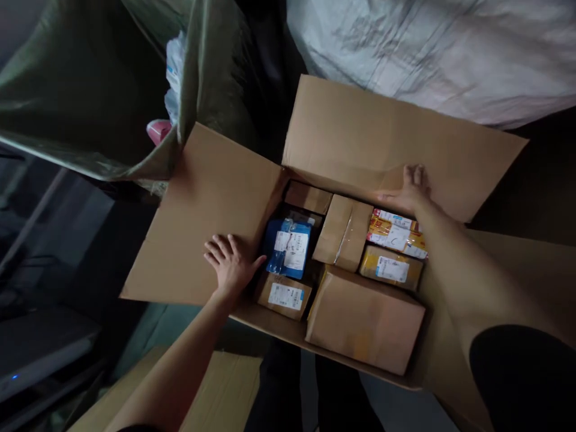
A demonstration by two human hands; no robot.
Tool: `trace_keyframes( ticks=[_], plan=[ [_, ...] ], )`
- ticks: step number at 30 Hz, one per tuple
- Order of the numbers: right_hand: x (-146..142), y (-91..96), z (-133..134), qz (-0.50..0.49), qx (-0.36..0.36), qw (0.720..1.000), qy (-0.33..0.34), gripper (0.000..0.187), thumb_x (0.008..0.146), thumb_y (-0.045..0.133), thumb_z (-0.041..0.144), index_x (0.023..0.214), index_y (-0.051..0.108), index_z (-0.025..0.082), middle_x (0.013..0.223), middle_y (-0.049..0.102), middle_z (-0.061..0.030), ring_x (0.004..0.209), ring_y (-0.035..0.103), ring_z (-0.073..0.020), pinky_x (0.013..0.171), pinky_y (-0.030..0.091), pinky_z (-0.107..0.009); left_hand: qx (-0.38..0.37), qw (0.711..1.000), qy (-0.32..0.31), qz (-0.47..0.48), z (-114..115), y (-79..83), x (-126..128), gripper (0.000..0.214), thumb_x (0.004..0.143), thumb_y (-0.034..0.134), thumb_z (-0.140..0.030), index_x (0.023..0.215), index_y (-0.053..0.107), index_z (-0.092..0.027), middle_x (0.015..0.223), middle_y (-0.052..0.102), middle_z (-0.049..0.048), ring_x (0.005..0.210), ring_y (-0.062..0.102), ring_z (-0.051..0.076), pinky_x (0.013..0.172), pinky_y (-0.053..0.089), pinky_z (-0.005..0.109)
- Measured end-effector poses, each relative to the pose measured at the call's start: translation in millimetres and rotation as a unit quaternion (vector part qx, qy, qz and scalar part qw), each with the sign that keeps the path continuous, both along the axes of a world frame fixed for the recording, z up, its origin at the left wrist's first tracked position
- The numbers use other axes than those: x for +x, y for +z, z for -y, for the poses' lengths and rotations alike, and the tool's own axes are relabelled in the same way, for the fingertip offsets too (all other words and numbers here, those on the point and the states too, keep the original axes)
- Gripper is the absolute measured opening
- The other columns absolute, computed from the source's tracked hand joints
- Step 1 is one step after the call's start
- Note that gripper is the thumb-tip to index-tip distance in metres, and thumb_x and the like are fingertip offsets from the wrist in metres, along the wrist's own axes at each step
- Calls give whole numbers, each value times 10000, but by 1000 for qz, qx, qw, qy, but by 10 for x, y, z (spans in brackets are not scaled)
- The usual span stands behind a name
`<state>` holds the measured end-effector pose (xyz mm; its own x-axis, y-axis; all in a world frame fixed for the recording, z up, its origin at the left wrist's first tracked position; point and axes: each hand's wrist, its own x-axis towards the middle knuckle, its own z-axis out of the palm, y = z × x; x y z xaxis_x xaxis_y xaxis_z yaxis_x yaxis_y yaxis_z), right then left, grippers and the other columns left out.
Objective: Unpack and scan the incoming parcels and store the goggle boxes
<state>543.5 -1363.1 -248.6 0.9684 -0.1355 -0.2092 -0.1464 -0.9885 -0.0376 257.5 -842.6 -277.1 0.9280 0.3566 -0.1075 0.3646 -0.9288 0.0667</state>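
The step seems to be holding open the big box (270, 326), whose parcels (344, 225) lie between both hands. The left hand (231, 265), fingers spread, rests on the left flap (180, 216); the right hand (411, 193), fingers apart, on the far flap (360, 132). A next move to the parcels would call for freeing one hand.

From here I see both bare arms reaching forward, well apart. The left forearm (180, 357) slants up from below, its hand (233, 267) palm down, fingers (224, 243) fanned and thumb stuck out toward the other side. The right forearm (463, 270) stretches farther out from a dark sleeve (517, 375), that hand (410, 191) spread too, fingers pointing away and thumb pointing inward. Between the arms, the legs (279, 384) stand in dark trousers.
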Motion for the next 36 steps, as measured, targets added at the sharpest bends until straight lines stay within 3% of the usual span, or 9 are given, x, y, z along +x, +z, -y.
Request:
trace_keyframes(
  ticks=[5, 10, 14, 16, 18, 24, 27, 30, 36],
  plan=[
    [-75, -278, -213, 44, -64, 997, 11, 1477, 827, 750, 854, 1758, -50, 31, 1762, -127, -411, 1651, 11, -563, 1237, 237, -756, 3, 1000, 12, 27, -1, -308, -34, 1132, 899, 806, -489, 1771, 214, -76, 1805, -88, 352, 1661, -109, 593, 1290, 62, 807],
    [-204, -268, -334, 79, -99, 992, 4, 1384, 899, 712, 803, 1756, -44, 22, 1762, -29, -429, 1645, 68, -564, 1225, 260, -771, -9, 999, 38, 35, 51, -387, -17, 967, 934, 731, -336, 1761, 286, -107, 1827, -9, 312, 1683, -62, 553, 1309, 85, 779],
    [-253, -212, -337, 86, -93, 992, 18, 1336, 925, 686, 801, 1763, -17, 33, 1773, 3, -414, 1658, 96, -548, 1252, 276, -737, -173, 977, 126, 7, 149, -447, 194, 919, 912, 727, -328, 1724, 375, -79, 1722, 399, 315, 1611, 366, 499, 1285, 336, 642],
    [-241, -209, -320, 70, -93, 993, 17, 1318, 932, 692, 782, 1765, -3, 33, 1778, 19, -406, 1663, 109, -546, 1258, 293, -721, -304, 935, 179, -37, 105, -491, 305, 785, 860, 742, -308, 1598, 579, -95, 1425, 717, 247, 1373, 643, 448, 1150, 508, 528],
    [-204, -226, -286, 61, -94, 993, 21, 1338, 910, 713, 786, 1766, 11, 36, 1781, 51, -400, 1662, 136, -542, 1252, 316, -713, -384, 898, 204, -65, 1, -534, 377, 627, 792, 757, -313, 1384, 751, -105, 1062, 827, 142, 1090, 764, 385, 959, 594, 421],
    [-152, -320, -163, 50, -97, 993, 49, 1324, 850, 785, 757, 1764, 144, 45, 1749, 223, -397, 1600, 314, -537, 1200, 393, -694, -474, 853, 215, -46, -263, -592, 392, 576, 643, 768, -355, 1148, 806, -80, 728, 735, 37, 648, 666, 225, 594, 522, 281],
    [-187, -369, -155, -67, -46, 996, 45, 904, 929, 756, 581, 1687, 472, 178, 1608, 558, -274, 1430, 583, -431, 1152, 498, -558, -493, 837, 234, -34, -297, -609, 381, 490, 609, 764, -353, 1027, 806, -100, 675, 703, 24, 607, 621, 198, 543, 469, 251],
    [-159, -399, -161, -179, -7, 984, 14, 521, 960, 704, 418, 1456, 752, 265, 1426, 737, -173, 1273, 712, -356, 1084, 562, -451, -475, 847, 234, -46, -322, -627, 393, 447, 613, 745, -355, 980, 795, -106, 652, 684, 19, 591, 598, 188, 521, 437, 239],
    [-174, -317, -263, -157, 20, 987, -26, 462, 935, 725, 356, 1371, 805, 226, 1342, 785, -145, 1235, 734, -329, 1069, 567, -416, -410, 883, 213, -88, -443, -678, 394, 462, 719, 677, -438, 1024, 784, -107, 638, 666, 36, 573, 594, 205, 511, 424, 262]
  ],
)
